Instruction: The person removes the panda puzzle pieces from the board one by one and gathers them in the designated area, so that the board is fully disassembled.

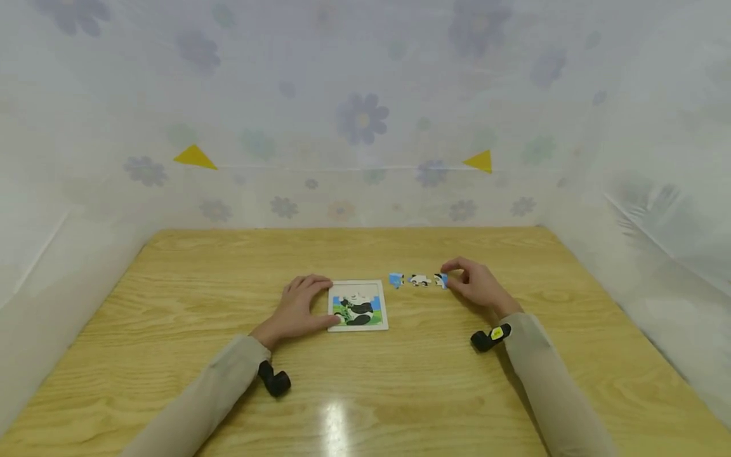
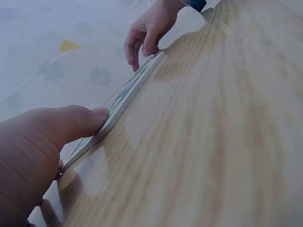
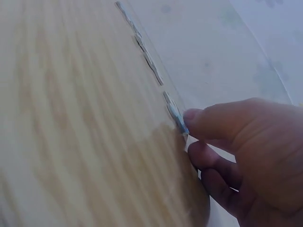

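A square jigsaw puzzle board (image 1: 385, 320) with a white frame lies flat on the table, showing a panda with green leaves and blue. Along the top inside its frame runs a bare pale strip. My left hand (image 1: 298, 309) holds the board's left side, thumb on the near edge and fingers at the far left corner. To the right of the board, three loose pieces lie in a row: a blue piece (image 1: 396, 280), a white-and-black piece (image 1: 420, 280) and a blue, black and white puzzle piece (image 1: 440, 280). My right hand (image 1: 475, 283) pinches this last one at its right edge.
The wood-grain table (image 1: 400, 387) reaches back to a flowered white curtain (image 1: 365, 190), which also hangs at both sides. Two yellow triangles, a left triangle (image 1: 195, 157) and a right triangle (image 1: 480, 161), are on the back curtain. Both wrists wear black cameras.
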Demonstrator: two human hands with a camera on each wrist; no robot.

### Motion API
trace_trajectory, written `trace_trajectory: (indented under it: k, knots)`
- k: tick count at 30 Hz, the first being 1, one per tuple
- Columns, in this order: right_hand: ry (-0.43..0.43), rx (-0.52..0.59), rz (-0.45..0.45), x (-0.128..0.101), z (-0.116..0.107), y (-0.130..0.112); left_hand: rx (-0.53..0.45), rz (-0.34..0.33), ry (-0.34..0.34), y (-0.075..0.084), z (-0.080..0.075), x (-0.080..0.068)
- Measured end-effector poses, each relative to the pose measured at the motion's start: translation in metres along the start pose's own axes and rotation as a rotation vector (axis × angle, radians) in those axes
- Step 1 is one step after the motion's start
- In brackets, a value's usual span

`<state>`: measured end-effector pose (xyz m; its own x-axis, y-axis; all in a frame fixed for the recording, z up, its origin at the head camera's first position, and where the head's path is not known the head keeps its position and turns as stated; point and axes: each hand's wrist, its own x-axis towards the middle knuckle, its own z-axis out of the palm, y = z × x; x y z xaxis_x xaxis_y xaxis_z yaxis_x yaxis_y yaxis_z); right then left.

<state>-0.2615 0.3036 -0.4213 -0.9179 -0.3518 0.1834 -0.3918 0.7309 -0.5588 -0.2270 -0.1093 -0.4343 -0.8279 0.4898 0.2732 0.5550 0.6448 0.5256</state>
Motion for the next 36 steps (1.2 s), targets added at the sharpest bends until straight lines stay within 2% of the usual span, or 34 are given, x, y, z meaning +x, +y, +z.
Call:
trace_trajectory:
  k: [6, 10, 13, 20, 25, 36]
  knots:
    - [0.003, -0.031, 0.034, -0.004, 0.001, -0.004, 0.002, -0.004, -0.014, 0.003, 0.003, 0.001]
    - [0.05, -0.05, 0.036, -0.004, 0.002, -0.007, 0.0, -0.006, -0.019, 0.006, 0.004, 0.003]
    - [0.074, -0.053, 0.008, -0.002, 0.006, -0.009, 0.003, -0.006, -0.018, 0.006, 0.005, 0.004]
    - [0.062, -0.05, -0.08, 0.006, 0.017, -0.025, -0.01, 0.006, -0.013, 0.008, 0.007, 0.004]
    - [0.079, -0.058, -0.106, 0.011, 0.024, -0.034, -0.015, 0.004, -0.012, 0.009, 0.006, 0.004]
    - [0.044, -0.048, -0.197, 0.025, 0.042, -0.051, -0.009, 0.002, -0.016, 0.008, 0.006, 0.004]
